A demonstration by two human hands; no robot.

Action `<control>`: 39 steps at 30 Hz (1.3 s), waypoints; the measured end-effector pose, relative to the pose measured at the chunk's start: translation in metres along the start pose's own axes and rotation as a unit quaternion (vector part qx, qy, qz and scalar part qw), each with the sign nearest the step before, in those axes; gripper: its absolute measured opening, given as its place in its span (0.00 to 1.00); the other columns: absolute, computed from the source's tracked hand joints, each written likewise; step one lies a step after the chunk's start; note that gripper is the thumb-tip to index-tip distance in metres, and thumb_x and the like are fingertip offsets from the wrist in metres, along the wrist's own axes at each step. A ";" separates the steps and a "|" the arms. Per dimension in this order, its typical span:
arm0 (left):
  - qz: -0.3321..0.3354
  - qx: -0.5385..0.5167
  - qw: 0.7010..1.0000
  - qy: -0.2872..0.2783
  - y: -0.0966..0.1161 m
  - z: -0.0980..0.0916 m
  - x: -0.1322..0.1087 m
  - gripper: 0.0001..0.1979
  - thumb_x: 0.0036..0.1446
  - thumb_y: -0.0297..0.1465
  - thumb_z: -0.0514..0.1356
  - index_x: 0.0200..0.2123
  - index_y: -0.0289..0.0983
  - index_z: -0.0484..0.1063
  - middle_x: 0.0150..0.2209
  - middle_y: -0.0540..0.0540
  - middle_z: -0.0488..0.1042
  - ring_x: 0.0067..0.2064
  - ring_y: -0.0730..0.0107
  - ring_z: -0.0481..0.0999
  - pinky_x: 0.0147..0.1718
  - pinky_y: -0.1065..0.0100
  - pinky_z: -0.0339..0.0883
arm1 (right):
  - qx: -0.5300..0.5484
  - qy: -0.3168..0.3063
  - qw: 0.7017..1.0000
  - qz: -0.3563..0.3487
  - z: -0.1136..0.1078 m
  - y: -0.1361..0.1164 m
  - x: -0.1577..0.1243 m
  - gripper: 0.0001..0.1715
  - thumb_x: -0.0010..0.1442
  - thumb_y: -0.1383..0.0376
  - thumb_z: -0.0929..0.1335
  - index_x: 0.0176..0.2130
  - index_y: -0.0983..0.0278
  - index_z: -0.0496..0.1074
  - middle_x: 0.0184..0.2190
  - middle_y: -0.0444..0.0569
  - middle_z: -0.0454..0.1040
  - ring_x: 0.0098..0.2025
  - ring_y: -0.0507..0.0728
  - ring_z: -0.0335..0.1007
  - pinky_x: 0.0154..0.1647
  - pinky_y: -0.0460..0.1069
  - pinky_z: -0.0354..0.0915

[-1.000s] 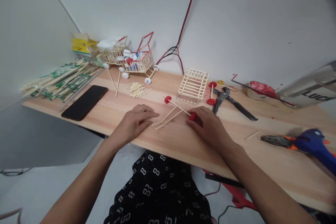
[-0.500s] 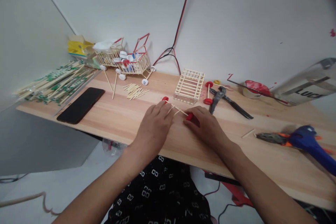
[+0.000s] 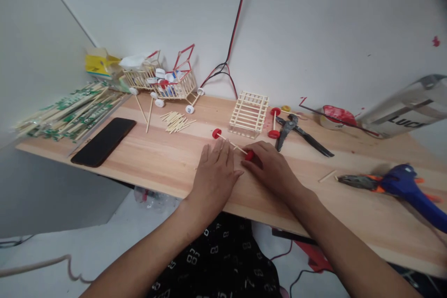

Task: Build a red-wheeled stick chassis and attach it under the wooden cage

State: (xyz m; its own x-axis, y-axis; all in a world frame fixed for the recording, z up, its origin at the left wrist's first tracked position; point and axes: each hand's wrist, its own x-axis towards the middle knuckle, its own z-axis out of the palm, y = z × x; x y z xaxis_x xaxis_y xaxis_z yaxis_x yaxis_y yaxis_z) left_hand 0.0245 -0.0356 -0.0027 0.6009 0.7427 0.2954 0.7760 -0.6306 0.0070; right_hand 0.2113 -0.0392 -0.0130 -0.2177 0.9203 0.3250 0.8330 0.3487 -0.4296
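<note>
My right hand (image 3: 270, 165) pinches a red bottle cap (image 3: 249, 155) at the near end of a thin wooden stick (image 3: 223, 138). A second red cap (image 3: 217, 133) is on the stick's far end. My left hand (image 3: 214, 174) lies flat on the table with its fingers stretched, the tips beside or over the stick's middle. Part of another stick crosses there, and the fingers hide the rest of it. Beyond my hands stands a slatted stick basket (image 3: 249, 113). To its right lies another stick with a red cap (image 3: 274, 134) at each end.
On the left are a phone (image 3: 104, 142), wrapped chopsticks (image 3: 66, 111), a pile of short sticks (image 3: 177, 122) and small stick carts (image 3: 179, 84). On the right are black pincers (image 3: 303, 132), pliers (image 3: 358, 181), a blue-handled tool (image 3: 407, 184) and a red-stained cup (image 3: 337, 118).
My left hand has drawn slightly nearer and flattened, uncovering the far red cap and more of the stick. My right hand stays on the near cap. The view has shifted a little.
</note>
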 end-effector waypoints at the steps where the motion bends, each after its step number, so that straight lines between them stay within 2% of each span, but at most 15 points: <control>1: -0.002 -0.002 1.000 -0.003 0.001 0.001 0.000 0.27 0.65 0.38 0.53 0.62 0.27 0.61 0.63 0.30 0.61 0.66 0.47 0.56 0.62 0.44 0.53 | -0.001 0.001 1.000 0.000 0.000 0.000 0.000 0.11 0.62 0.63 0.67 0.46 0.60 0.69 0.43 0.51 0.72 0.46 0.61 0.66 0.49 0.58 0.64; 13: -0.013 -0.003 1.000 -0.027 0.002 0.004 0.002 0.29 0.64 0.38 0.55 0.62 0.23 0.61 0.64 0.30 0.60 0.66 0.46 0.55 0.63 0.44 0.51 | -0.004 -0.001 1.000 0.001 0.001 0.001 0.000 0.11 0.62 0.62 0.66 0.46 0.61 0.69 0.43 0.53 0.72 0.47 0.61 0.67 0.50 0.58 0.65; 26: -0.022 0.012 0.998 -0.065 0.005 0.000 0.004 0.30 0.66 0.39 0.51 0.64 0.24 0.58 0.65 0.32 0.58 0.67 0.49 0.53 0.65 0.47 0.47 | -0.007 -0.001 1.000 0.000 0.001 0.002 0.000 0.12 0.62 0.63 0.67 0.46 0.62 0.69 0.43 0.52 0.72 0.46 0.60 0.67 0.50 0.57 0.64; 39: -0.029 0.011 0.997 -0.073 0.007 0.002 0.005 0.30 0.65 0.38 0.52 0.64 0.23 0.57 0.66 0.32 0.57 0.67 0.48 0.52 0.65 0.47 0.46 | -0.011 0.001 1.000 0.003 0.002 0.001 0.000 0.12 0.61 0.63 0.67 0.46 0.62 0.70 0.43 0.52 0.73 0.46 0.60 0.67 0.49 0.57 0.65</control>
State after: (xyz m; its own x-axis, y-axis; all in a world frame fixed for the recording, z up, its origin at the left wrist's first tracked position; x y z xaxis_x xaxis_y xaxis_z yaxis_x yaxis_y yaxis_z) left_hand 0.0334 -0.0360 -0.0031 0.5755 0.8035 0.1520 0.8131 -0.5822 -0.0010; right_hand 0.2117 -0.0382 -0.0148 -0.2113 0.9221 0.3241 0.8456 0.3388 -0.4126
